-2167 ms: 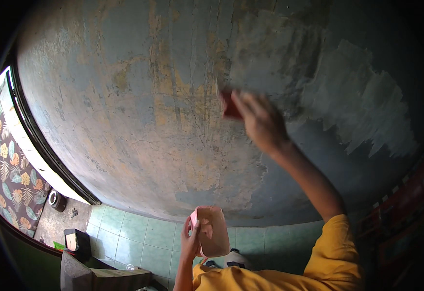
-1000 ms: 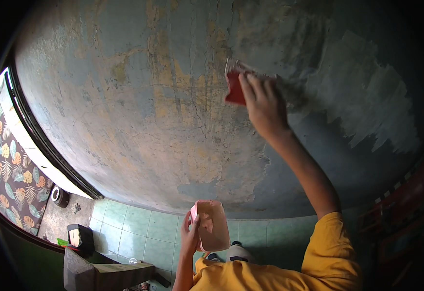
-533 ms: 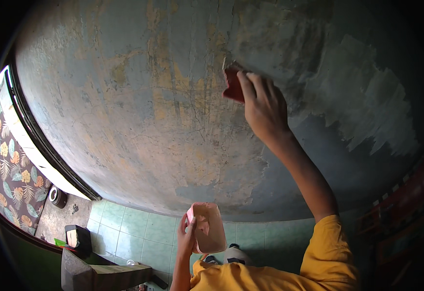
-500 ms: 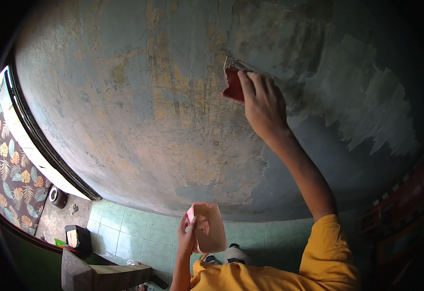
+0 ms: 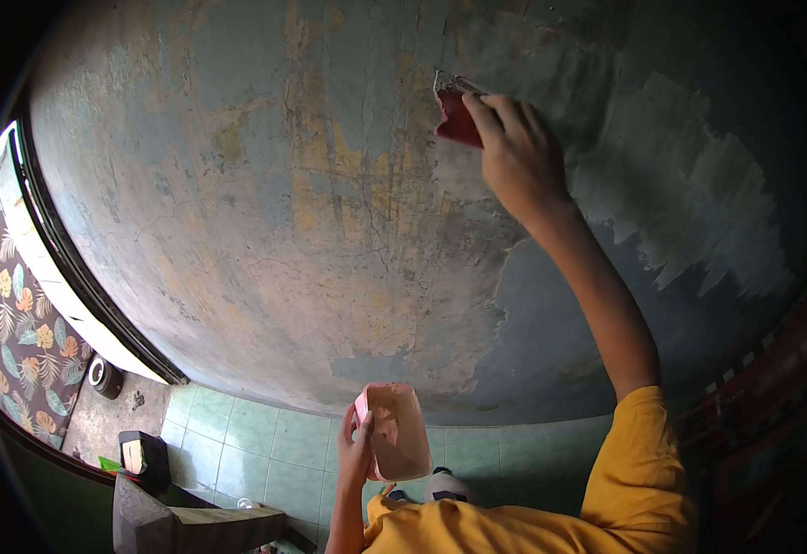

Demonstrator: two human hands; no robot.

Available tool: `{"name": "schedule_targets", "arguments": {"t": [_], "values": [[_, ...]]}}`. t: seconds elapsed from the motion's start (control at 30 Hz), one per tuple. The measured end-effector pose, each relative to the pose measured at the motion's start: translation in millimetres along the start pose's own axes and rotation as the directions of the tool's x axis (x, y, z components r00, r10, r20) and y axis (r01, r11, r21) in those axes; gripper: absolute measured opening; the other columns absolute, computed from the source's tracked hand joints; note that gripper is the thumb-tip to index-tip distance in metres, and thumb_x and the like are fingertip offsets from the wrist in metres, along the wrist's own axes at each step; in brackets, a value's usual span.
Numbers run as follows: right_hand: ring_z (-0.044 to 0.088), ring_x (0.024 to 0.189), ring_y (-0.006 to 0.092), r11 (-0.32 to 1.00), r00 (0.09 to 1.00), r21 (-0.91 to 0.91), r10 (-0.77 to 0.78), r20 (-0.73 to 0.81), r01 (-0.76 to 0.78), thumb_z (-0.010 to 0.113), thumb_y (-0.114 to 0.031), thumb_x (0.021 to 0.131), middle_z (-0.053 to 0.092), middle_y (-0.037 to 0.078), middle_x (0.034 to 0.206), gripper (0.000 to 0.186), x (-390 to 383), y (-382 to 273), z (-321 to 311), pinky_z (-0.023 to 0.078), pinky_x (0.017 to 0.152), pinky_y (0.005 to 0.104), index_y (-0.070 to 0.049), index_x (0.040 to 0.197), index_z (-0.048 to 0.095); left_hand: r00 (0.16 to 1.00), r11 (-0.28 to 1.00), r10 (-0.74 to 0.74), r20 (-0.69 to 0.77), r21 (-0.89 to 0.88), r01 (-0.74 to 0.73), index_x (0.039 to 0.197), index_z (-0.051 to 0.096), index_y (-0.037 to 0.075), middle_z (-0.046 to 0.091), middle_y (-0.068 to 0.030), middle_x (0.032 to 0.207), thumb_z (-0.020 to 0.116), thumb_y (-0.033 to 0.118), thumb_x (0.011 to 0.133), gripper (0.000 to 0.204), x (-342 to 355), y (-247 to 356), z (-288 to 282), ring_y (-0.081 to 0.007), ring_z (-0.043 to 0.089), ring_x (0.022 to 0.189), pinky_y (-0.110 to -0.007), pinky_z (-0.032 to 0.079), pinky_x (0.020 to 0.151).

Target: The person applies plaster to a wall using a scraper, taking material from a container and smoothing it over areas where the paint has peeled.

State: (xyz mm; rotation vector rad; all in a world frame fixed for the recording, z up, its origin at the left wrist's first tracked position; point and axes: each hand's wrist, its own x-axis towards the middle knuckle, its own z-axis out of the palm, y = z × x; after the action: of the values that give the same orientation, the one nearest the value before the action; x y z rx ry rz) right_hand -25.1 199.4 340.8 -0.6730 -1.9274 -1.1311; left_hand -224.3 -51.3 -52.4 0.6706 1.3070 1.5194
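My right hand (image 5: 523, 152) grips a red scraper (image 5: 457, 120) with a pale, smeared edge, held against the upper middle of a cracked, mottled grey-blue wall (image 5: 237, 249). To the right of it the wall has a paler jagged patch (image 5: 690, 194). My left hand (image 5: 357, 434) is closed on the side of a pink rectangular plastic container (image 5: 399, 434) at the lower middle, below the wall; some pinkish-white paste lies inside it.
Green floor tiles (image 5: 246, 434) run along the wall's foot. At left are a framed doorway (image 5: 98, 286), leaf-patterned cloth (image 5: 29, 360), a round dark container (image 5: 106, 377), a black box-like object (image 5: 145, 462) and a grey furniture-like piece (image 5: 200, 526). Dim red furniture (image 5: 782, 360) stands at right.
My right hand and the scraper have moved upward along the wall since half a second ago. My left hand and the container have stayed nearly in place.
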Motion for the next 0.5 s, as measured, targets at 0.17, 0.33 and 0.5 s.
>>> {"name": "schedule_targets", "arguments": {"t": [0.17,0.33,0.5], "values": [[0.062,0.113,0.0265,0.973,0.957,-0.103,-0.181,0.225,0.208,0.07,-0.012,0.089,0.063,0.013,0.132,0.05,-141,-68,61,0.055,0.094,0.0408,0.004,0.136,0.063,0.996,0.996,0.091,-0.017,-0.019,-0.092,0.154,0.046,-0.003,0.068,-0.0147,0.12,0.068,0.033,0.104,0.065,5,-11,5,-0.018,0.068,0.106,-0.032,0.055,0.089],[0.061,0.112,0.0267,0.978,0.909,0.179,-0.167,0.382,0.104,0.066,-0.006,0.093,0.061,0.012,0.129,0.05,-173,-91,46,0.056,0.092,0.0389,0.001,0.141,0.061,0.999,0.999,0.035,0.017,0.0,-0.035,0.154,0.046,-0.003,0.068,-0.0154,0.122,0.068,0.033,0.104,0.065,-2,-1,8,-0.0186,0.067,0.109,-0.032,0.054,0.093],[0.06,0.114,0.028,0.999,0.994,0.037,0.018,0.104,-0.022,0.066,-0.007,0.094,0.06,0.01,0.123,0.049,-49,-36,16,0.054,0.093,0.0443,0.0,0.141,0.058,1.0,1.0,0.004,0.024,-0.017,-0.004,0.153,0.047,-0.003,0.069,-0.0149,0.122,0.067,0.033,0.105,0.064,-4,-5,7,-0.0179,0.067,0.109,-0.031,0.054,0.092]]}}
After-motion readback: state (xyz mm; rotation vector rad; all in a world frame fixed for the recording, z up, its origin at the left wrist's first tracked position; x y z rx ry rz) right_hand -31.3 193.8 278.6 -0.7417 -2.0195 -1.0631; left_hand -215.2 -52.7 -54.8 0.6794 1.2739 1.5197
